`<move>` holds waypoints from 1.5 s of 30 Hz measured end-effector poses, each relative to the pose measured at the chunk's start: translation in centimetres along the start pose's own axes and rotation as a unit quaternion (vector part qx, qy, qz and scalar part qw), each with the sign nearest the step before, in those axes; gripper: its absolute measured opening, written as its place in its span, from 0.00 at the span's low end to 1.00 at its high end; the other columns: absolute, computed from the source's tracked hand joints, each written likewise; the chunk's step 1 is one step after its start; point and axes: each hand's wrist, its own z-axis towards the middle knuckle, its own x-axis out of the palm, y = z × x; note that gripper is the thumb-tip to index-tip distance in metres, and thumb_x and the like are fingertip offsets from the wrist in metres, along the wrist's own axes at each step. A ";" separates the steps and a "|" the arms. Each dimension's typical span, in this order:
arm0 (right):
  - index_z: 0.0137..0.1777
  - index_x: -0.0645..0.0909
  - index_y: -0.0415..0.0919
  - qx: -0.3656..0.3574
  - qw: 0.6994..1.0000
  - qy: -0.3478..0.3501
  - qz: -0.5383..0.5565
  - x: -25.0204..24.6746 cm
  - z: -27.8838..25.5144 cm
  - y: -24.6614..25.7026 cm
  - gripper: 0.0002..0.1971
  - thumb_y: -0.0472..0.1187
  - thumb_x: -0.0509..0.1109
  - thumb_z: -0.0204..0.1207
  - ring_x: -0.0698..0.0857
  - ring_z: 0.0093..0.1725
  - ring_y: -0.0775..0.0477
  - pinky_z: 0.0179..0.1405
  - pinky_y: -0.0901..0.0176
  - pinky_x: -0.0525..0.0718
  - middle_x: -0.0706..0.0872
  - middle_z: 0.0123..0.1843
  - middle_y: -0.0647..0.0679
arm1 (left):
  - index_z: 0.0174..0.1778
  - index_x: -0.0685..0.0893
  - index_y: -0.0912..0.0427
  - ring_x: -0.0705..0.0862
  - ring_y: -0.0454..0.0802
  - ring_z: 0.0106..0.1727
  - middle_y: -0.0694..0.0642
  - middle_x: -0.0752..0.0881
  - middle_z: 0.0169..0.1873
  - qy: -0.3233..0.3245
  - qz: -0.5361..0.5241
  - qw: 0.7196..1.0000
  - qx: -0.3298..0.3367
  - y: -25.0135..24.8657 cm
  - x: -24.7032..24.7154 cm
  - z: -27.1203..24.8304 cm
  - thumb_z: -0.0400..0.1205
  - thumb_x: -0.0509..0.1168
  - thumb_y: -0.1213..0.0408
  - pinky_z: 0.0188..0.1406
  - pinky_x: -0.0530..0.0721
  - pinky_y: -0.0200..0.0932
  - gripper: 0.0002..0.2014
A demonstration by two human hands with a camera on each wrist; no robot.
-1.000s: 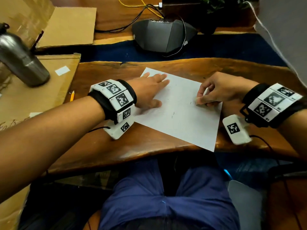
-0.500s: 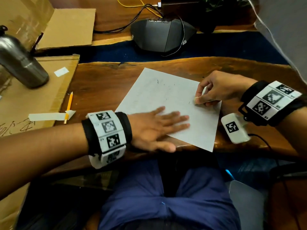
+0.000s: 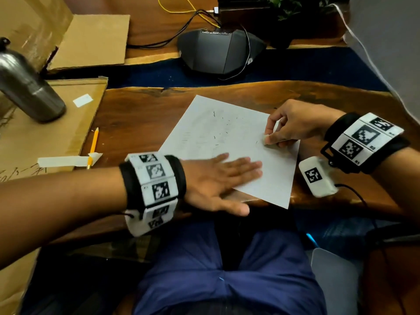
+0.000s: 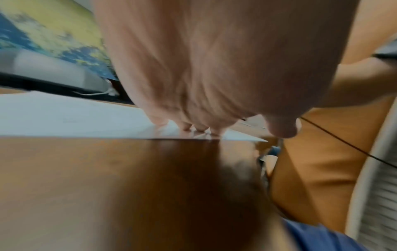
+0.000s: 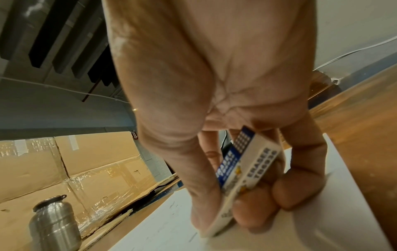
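Since a second ago, the left grip (image 3: 218, 185) is shifted from the far left part of the paper (image 3: 227, 133) down to its near left edge, by the front rim of the table (image 3: 136, 123). It is laid flat and open, fingers straight and pressed on the paper, nothing held. The right grip (image 3: 293, 123) is kept at the paper's right edge, curled around a white eraser (image 5: 247, 169) in a blue-printed sleeve, which is pinched between thumb and fingers with its lower end set against the paper. Faint pencil marks are seen on the paper. A yellow pencil (image 3: 93, 144), crossed by a strip of tape (image 3: 66, 160), is seen left of the paper; a steel bottle (image 3: 29, 87) is stood on cardboard (image 3: 45, 133) farther left.
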 end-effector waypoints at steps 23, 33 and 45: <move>0.42 0.92 0.42 -0.091 0.987 -0.135 -0.002 1.5 2.0 2.4 0.06 0.44 0.83 0.72 0.86 0.34 0.58 0.28 0.71 0.78 0.92 0.39 0.49 | 0.84 0.26 0.53 0.27 0.49 0.84 0.51 0.24 0.82 -0.012 -0.045 0.977 -0.208 6.0 -4.0 2.8 0.62 0.72 0.24 0.85 0.35 0.56 0.73; 0.42 0.94 0.45 -0.074 0.991 -0.105 0.038 0.7 2.0 2.0 0.06 0.45 0.85 0.69 0.88 0.33 0.58 0.27 0.72 0.80 0.94 0.39 0.51 | 0.84 0.27 0.53 0.28 0.49 0.84 0.50 0.25 0.83 -0.017 -0.042 0.979 -0.200 6.1 -3.9 2.5 0.61 0.70 0.23 0.85 0.36 0.58 0.73; 0.41 0.93 0.46 -0.084 0.995 -0.046 0.012 1.7 1.3 2.6 0.05 0.45 0.85 0.70 0.89 0.39 0.54 0.31 0.68 0.82 0.93 0.39 0.51 | 0.83 0.26 0.44 0.26 0.52 0.83 0.47 0.23 0.82 -0.013 -0.036 0.977 -0.208 7.1 -3.4 2.7 0.53 0.64 0.15 0.83 0.37 0.69 0.74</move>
